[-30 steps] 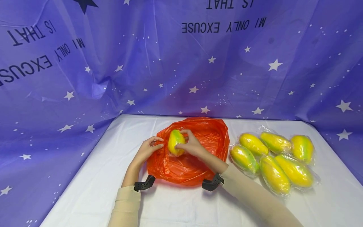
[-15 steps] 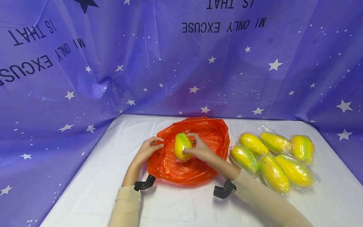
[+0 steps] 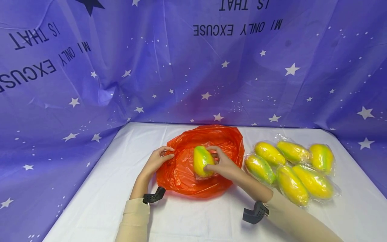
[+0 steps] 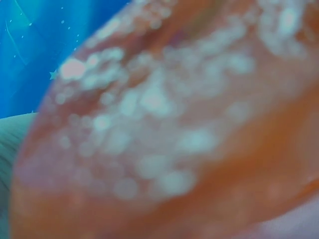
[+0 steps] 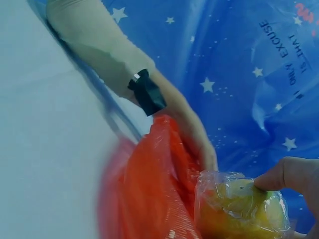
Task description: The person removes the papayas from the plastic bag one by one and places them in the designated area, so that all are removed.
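A yellow-green mango [image 3: 200, 161] in clear wrap is held by my right hand [image 3: 225, 165], thumb on the near side and fingers behind. It sits over the mouth of a red plastic bag [image 3: 181, 183] spread on the table. My left hand [image 3: 155, 162] grips the bag's left rim with bent fingers; the fingertips are partly hidden by the plastic. In the right wrist view the wrapped mango [image 5: 241, 211] is beside the raised bag [image 5: 149, 184], under my right thumb [image 5: 274, 177]. Blurred red plastic [image 4: 149, 129] fills most of the left wrist view.
Several wrapped mangoes [image 3: 292, 186] lie grouped on the white tablecloth [image 3: 193, 222] right of the bag. A purple star-printed curtain [image 3: 169, 67] hangs behind and at the sides. Each wrist wears a black camera mount [image 3: 255, 212].
My right hand has moved rightward and slightly nearer with the mango, from the bag's left side toward its middle. The left hand and the bag have stayed put.
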`<state>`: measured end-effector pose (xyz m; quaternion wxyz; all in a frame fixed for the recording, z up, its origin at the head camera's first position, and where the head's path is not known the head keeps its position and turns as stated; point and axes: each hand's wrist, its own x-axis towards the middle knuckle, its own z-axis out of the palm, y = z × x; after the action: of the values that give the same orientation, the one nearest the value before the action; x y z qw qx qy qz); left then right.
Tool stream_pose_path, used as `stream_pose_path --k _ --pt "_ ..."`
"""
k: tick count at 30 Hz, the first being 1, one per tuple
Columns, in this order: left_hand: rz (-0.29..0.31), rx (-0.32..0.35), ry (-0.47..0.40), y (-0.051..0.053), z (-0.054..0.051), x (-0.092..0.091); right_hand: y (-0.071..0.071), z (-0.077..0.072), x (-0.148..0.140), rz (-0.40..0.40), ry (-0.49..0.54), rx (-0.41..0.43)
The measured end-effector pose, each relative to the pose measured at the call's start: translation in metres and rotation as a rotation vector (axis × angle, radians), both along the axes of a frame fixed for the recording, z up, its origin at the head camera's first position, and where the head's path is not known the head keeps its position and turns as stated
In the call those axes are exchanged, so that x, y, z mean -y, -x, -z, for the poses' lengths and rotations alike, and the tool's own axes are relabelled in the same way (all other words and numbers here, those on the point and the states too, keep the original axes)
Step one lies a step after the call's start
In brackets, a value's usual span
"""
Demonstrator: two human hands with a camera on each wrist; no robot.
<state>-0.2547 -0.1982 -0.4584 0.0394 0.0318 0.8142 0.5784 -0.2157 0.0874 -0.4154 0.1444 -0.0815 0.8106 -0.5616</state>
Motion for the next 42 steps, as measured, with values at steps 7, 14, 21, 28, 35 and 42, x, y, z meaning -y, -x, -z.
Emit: stream_pose_path --k 7,14,21,28,35,42 --pt "0.007 -0.009 -0.007 0.000 0.000 0.000 -0.008 -0.010 -0.025 -0.026 0.046 -0.031" --pt "0.009 -0.014 -0.001 0.000 -0.001 0.001 -0.016 -0.014 -0.047 -0.027 0.053 -0.040" --pt "0.007 -0.008 -0.001 0.000 -0.001 0.001 -0.024 -0.016 -0.062 -0.016 0.038 -0.045" --pt "0.009 -0.006 -0.012 0.001 0.000 0.002 -0.032 -0.014 -0.076 -0.015 0.058 -0.074" --pt "0.013 -0.007 -0.026 0.001 0.001 0.002 -0.044 -0.017 -0.088 -0.021 0.080 -0.078" --pt "0.017 0.000 -0.023 0.000 0.000 0.001 -0.056 -0.021 -0.102 -0.014 0.057 -0.102"
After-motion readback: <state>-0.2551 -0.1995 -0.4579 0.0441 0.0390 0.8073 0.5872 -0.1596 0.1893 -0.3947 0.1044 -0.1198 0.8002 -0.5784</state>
